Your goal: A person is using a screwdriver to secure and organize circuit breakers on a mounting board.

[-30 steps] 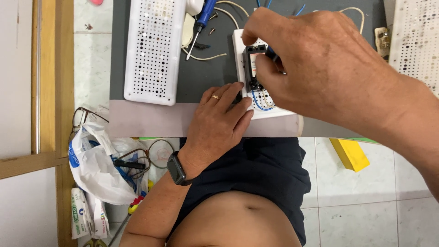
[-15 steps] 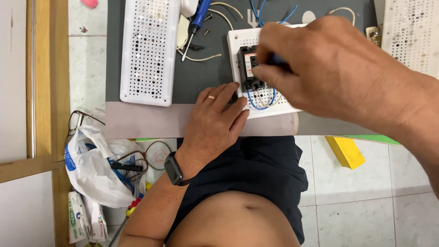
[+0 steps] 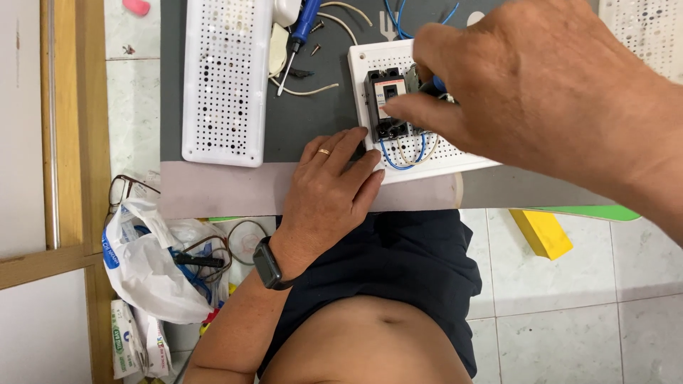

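A black circuit breaker (image 3: pixel 388 99) sits on a small white perforated board (image 3: pixel 455 156), with looped blue and pale wires (image 3: pixel 400 161) under it. My right hand (image 3: pixel 541 85) hovers over the breaker's right side. It is closed on a small blue-handled tool (image 3: pixel 438 84), and its forefinger lies across the breaker's face. My left hand (image 3: pixel 324 195), with a ring and a dark wristwatch (image 3: pixel 267 263), presses flat on the board's near left corner. The tool's tip is hidden by my fingers.
A longer white perforated board (image 3: pixel 226 78) lies to the left on the dark mat (image 3: pixel 306 121), with a blue screwdriver (image 3: pixel 302 32) and loose wires beside it. A third board (image 3: pixel 640 28) is at top right. On the floor are a plastic bag (image 3: pixel 153 270), glasses (image 3: pixel 124 190) and a yellow block (image 3: pixel 541 233).
My right hand has slid to the right, uncovering most of the breaker's front. My left hand has stayed at the board's corner.
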